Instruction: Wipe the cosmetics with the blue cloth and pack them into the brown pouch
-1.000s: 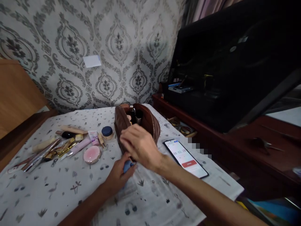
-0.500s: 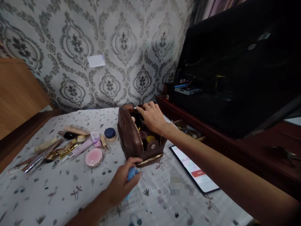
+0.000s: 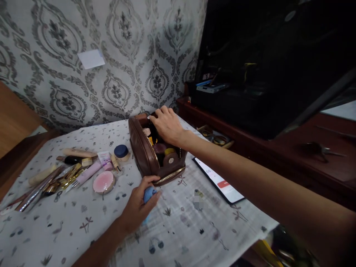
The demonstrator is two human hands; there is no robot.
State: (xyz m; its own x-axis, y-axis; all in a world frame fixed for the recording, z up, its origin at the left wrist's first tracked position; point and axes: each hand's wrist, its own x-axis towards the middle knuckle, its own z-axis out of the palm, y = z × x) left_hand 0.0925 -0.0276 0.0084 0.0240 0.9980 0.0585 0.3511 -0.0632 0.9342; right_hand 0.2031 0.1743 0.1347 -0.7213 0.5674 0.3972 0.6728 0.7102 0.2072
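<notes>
A brown zippered makeup bag (image 3: 140,148) stands open on the patterned cloth, with cosmetics inside, among them a yellow-topped item (image 3: 169,151). My right hand (image 3: 168,126) is over its far right side, fingers curled down at the opening. A dark item shows by the thumb; what the fingers grip is hidden. My left hand (image 3: 140,200) is closed around a crumpled blue cloth (image 3: 149,194), its index finger touching the bag's near zipper edge. Left of the bag lie a pink round compact (image 3: 104,182), a blue-lidded jar (image 3: 121,152) and a small pink-and-white tube (image 3: 105,160).
Several brushes, tubes and other cosmetics (image 3: 66,174) are piled on the left of the patterned tablecloth (image 3: 116,230). A lit phone (image 3: 219,181) lies to the right, under my right forearm. Beyond it are a dark red cabinet (image 3: 300,159) and a large black screen (image 3: 258,66).
The view has turned slightly right and down, so everything sits further left and higher. Both hands keep about the same places at the bag.
</notes>
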